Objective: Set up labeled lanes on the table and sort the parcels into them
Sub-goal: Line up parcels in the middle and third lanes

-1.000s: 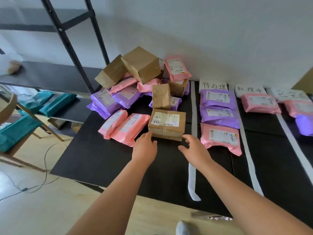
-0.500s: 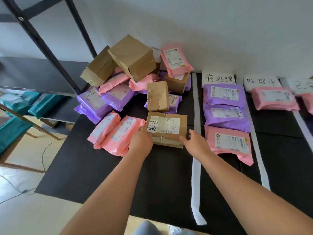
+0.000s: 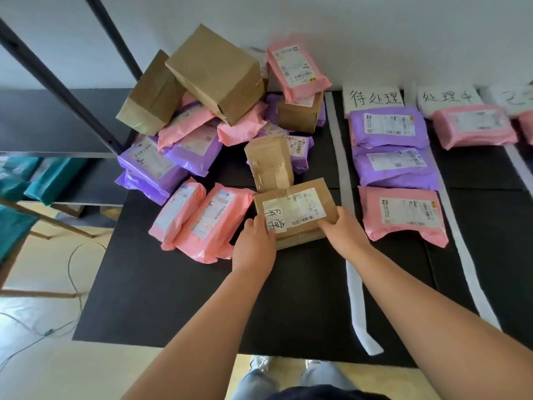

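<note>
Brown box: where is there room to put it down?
Bare spots: the near end of the first lane, between the white strips, in front of the pink mailer; and the black mat in front of the two pink mailers on the left. The pile by the wall is crowded.

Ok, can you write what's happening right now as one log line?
stage: taking a parcel | left hand: holds brown box | right hand: holds same box | nearest lane: three bags
</note>
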A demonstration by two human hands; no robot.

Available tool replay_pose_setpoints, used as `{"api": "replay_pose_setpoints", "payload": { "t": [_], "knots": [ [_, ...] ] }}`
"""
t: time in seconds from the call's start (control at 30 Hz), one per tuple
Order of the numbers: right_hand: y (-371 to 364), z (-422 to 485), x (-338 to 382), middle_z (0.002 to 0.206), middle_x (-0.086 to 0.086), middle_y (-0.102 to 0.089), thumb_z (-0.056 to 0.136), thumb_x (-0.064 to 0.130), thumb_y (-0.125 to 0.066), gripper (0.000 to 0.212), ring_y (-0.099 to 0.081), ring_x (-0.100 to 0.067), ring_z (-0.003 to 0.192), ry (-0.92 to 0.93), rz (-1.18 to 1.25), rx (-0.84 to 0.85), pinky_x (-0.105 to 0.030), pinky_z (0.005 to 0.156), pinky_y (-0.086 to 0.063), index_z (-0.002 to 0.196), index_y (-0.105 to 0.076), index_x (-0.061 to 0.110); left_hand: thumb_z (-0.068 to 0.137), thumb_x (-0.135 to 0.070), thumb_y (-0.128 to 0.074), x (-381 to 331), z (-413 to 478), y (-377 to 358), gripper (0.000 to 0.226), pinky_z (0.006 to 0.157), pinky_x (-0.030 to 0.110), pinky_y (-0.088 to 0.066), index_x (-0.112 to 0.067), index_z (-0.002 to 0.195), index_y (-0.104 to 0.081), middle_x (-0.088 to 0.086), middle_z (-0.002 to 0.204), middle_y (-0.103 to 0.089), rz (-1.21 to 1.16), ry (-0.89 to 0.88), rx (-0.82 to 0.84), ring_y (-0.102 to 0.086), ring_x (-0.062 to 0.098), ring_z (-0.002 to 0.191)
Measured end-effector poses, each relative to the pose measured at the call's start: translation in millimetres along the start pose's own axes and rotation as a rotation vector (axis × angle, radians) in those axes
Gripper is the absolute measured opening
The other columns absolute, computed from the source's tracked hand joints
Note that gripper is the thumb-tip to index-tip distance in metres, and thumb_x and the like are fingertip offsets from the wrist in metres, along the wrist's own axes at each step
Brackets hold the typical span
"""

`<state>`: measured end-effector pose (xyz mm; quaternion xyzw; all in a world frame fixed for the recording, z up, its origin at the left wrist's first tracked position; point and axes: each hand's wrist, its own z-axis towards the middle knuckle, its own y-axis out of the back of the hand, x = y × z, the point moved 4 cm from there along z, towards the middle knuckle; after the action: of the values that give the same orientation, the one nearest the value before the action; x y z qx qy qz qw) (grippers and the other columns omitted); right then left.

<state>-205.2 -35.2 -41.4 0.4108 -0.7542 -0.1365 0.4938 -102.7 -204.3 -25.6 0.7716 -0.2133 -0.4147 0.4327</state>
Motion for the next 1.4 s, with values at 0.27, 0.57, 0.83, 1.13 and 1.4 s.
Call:
{"api": "replay_pose_setpoints", "payload": {
  "t": [0.27, 0.57, 0.83, 1.13, 1.4],
  "knots": [
    [0, -21, -7, 0.116, 0.002, -0.06, 0.099, 0.023, -0.056, 0.038, -0.054, -0.011, 0.089, -0.04, 0.043, 0.006, -0.029, 0.078, -0.043, 0.135, -0.046, 0.019, 0.101, -0.027, -0.044, -1, -1, 11, 0.03, 0.094, 0.036, -0.048, -0.015, 0.126, -0.054, 0.004, 0.132, -0.049, 0.078, -0.167, -0.125, -0.048, 0.021, 0.118],
    [0, -26, -18, 0.136, -0.004, -0.055, 0.098, 0.027, -0.059, 0.054, -0.057, -0.023, 0.119, -0.102, 0.057, -0.006, -0.036, 0.09, -0.046, 0.146, -0.037, 0.019, 0.097, -0.027, -0.053, -8, 15, 2, 0.06, 0.115, 0.038, -0.026, -0.018, 0.152, -0.03, 0.005, 0.152, -0.033, 0.198, -0.229, 0.047, -0.028, 0.026, 0.141],
    [-14, -45, -38, 0.089, -0.001, -0.057, 0.095, 0.05, -0.056, 0.042, -0.056, -0.013, 0.074, -0.285, 0.043, -0.078, -0.027, 0.058, -0.04, 0.11, -0.044, 0.013, 0.101, -0.038, -0.045, -11, 17, 7, 0.056, 0.111, 0.041, -0.033, -0.014, 0.149, -0.032, 0.01, 0.147, -0.033, 0.38, -0.179, 0.089, -0.031, 0.028, 0.138],
    [-45, -68, -45, 0.104, 0.005, -0.063, 0.095, 0.051, -0.055, 0.05, -0.058, -0.009, 0.084, -0.28, 0.072, 0.07, -0.02, 0.056, -0.038, 0.129, -0.051, 0.015, 0.101, -0.041, -0.046, 4, 2, -7, 0.035, 0.074, 0.033, -0.048, -0.011, 0.113, -0.06, 0.007, 0.111, -0.06, 0.174, -0.055, 0.275, -0.059, 0.021, 0.095],
    [-27, -72, -42, 0.109, 0.002, -0.068, 0.097, 0.043, -0.056, 0.041, -0.06, -0.009, 0.078, -0.296, 0.067, 0.049, -0.023, 0.06, -0.045, 0.127, -0.052, 0.015, 0.098, -0.034, -0.053, -7, -16, -3, 0.026, 0.053, 0.023, -0.038, -0.013, 0.092, -0.068, 0.001, 0.085, -0.066, 0.029, -0.042, 0.299, -0.055, 0.009, 0.068]
  ]
}}
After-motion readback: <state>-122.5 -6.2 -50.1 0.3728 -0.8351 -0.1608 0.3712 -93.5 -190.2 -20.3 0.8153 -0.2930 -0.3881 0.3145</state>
